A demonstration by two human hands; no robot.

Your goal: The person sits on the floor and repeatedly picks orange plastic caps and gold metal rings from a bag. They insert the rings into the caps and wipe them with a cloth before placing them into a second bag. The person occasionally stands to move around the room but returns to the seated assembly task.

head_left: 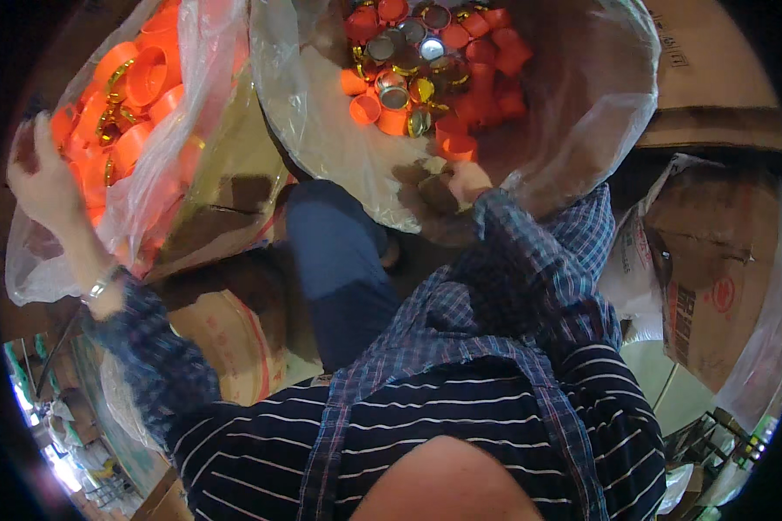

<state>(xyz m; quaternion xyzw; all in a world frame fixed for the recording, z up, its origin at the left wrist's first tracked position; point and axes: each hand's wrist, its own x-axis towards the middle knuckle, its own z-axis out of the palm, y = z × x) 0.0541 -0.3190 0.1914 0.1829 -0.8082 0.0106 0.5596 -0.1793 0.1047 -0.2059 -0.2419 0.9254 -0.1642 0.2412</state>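
Note:
My left hand [45,187] is at the outer side of the left plastic bag [208,52], its fingers apart beside the orange plastic cups [152,74]. I see nothing held in it. Gold rings or strips [113,100] lie among those cups. My right hand [469,181] is inside the near side of the large clear bag [321,130], with its fingers curled. What they hold, if anything, is hidden. Just beyond it lies an orange cup [456,146]. Farther in are more orange cups, gold-trimmed pieces [421,89] and round silver-faced pieces [393,95].
The two liner bags stand side by side in front of me, the left one in a cardboard box [217,195]. My knee [330,217] is between them. Cardboard boxes [712,252] stand at the right, and a round carton [226,339] sits near my left elbow.

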